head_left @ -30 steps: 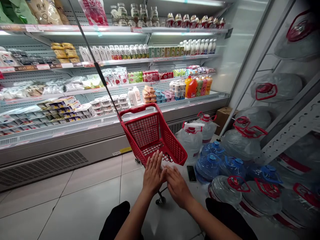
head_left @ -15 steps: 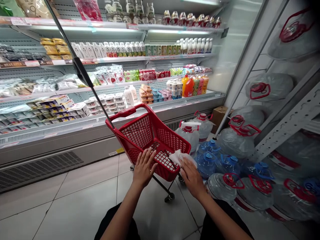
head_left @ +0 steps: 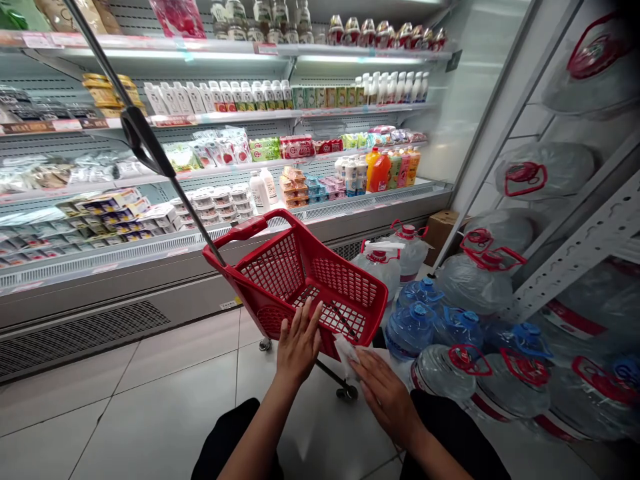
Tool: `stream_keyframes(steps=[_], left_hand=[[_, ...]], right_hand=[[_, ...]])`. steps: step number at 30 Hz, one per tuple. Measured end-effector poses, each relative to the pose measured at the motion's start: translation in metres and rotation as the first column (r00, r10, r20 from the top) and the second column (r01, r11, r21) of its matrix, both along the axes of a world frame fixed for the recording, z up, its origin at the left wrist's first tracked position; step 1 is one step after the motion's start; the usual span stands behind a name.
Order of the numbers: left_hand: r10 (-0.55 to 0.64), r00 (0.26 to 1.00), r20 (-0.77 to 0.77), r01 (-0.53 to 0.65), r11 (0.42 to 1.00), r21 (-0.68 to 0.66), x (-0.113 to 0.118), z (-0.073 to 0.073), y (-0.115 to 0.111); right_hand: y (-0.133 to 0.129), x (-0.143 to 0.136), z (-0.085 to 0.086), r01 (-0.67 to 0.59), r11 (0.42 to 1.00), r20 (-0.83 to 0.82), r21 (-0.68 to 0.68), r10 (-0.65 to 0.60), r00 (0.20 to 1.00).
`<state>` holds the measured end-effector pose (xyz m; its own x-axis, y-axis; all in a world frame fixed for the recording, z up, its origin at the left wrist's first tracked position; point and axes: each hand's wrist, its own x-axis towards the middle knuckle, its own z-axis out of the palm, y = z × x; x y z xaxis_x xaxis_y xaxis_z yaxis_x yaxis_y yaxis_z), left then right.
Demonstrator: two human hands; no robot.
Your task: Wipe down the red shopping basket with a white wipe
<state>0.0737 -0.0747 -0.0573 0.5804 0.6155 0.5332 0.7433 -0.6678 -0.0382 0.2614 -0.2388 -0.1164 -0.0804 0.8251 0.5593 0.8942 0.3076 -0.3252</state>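
Gripping crumpled white tissue [head_left: 345, 356] in bare right hand [head_left: 384, 392], ideally fingers flat, at red plastic cart's [head_left: 273, 321] five o'clock, with left hand [head_left: 297, 348] open.

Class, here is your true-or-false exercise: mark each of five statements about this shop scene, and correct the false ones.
1. The right hand has a white tissue at its fingers. True.
2. The shopping cart is blue. False: it is red.
3. The left hand is closed around the cart's handle. False: it is open, away from the handle.
4. Blue-capped bottles stand beside the cart. True.
5. The orange bottle stands on the floor. False: it is in the refrigerated display.
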Motion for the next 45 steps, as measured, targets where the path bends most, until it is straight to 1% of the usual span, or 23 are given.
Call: stream_keyframes(steps=[2,4,5,7,9,11,13,15,19,23,29,32,33,37,39,42,45], left_hand=[[0.001,1.0,-0.003,-0.001,1.0,-0.007,0.003,0.0,-0.005],[0.003,1.0,-0.006,-0.003,1.0,-0.013,0.006,0.0,-0.01],[0.001,1.0,-0.009,-0.001,1.0,-0.012,0.007,0.0,-0.012],[-0.009,1.0,-0.017,0.008,1.0,-0.003,0.009,-0.001,-0.016],[-0.035,0.999,-0.024,0.035,0.999,0.006,0.012,-0.002,-0.02],[-0.065,0.998,-0.027,0.066,0.998,0.008,0.015,-0.003,-0.024],[-0.087,0.996,-0.024,0.087,0.996,0.003,0.018,-0.005,-0.028],[-0.097,0.995,-0.017,0.097,0.995,-0.005,0.021,-0.006,-0.028],[-0.142,0.99,-0.026,0.142,0.99,-0.009,0.02,-0.007,-0.023],[-0.17,0.984,-0.052,0.171,0.985,0.004,0.014,-0.005,-0.011],[-0.174,0.982,-0.074,0.176,0.984,0.024,0.009,0.0,0.007],[-0.209,0.973,-0.095,0.212,0.977,0.028,0.006,0.005,0.022],[-0.204,0.974,-0.095,0.208,0.978,0.031,0.003,0.006,0.028],[-0.072,0.997,-0.03,0.073,0.996,0.052,-0.006,0.012,0.053],[-0.05,0.999,-0.018,0.051,0.998,0.036,-0.008,0.012,0.061],[-0.064,0.998,-0.019,0.064,0.998,0.003,-0.003,0.009,0.063],[-0.064,0.998,-0.014,0.064,0.998,-0.01,0.007,0.008,0.057]], right_hand=[[-0.005,0.012,0.003,0.104,0.994,-0.095,0.043,-0.1,0.99],[-0.003,0.023,0.007,0.235,0.97,-0.191,0.056,-0.22,0.957],[0.0,0.028,0.008,0.282,0.958,-0.219,0.044,-0.267,0.939],[0.009,0.035,0.007,0.318,0.948,-0.224,-0.008,-0.312,0.924],[0.018,0.036,0.005,0.315,0.948,-0.206,-0.049,-0.318,0.926],[0.024,0.029,0.003,0.302,0.952,-0.184,-0.051,-0.307,0.934],[0.028,0.017,0.005,0.288,0.957,-0.144,-0.037,-0.29,0.946],[0.033,0.004,0.011,0.259,0.966,-0.086,-0.029,-0.26,0.962],[0.045,-0.013,0.023,0.195,0.981,-0.005,-0.016,-0.195,0.981],[0.059,-0.015,0.03,0.146,0.989,0.037,0.001,-0.146,0.989],[0.079,-0.001,0.032,0.066,0.998,0.061,-0.006,-0.066,0.996],[0.09,0.009,0.03,0.055,0.998,0.056,-0.003,-0.055,0.997],[0.093,0.013,0.03,0.048,0.999,0.056,-0.003,-0.047,0.997],[0.099,0.037,0.025,0.042,0.999,0.045,-0.021,-0.041,0.998],[0.1,0.051,0.022,0.06,0.997,0.03,-0.042,-0.059,0.998],[0.099,0.069,0.017,0.076,0.995,0.02,-0.067,-0.075,0.997],[0.098,0.081,0.013,0.087,0.994,0.018,-0.069,-0.086,0.996]])
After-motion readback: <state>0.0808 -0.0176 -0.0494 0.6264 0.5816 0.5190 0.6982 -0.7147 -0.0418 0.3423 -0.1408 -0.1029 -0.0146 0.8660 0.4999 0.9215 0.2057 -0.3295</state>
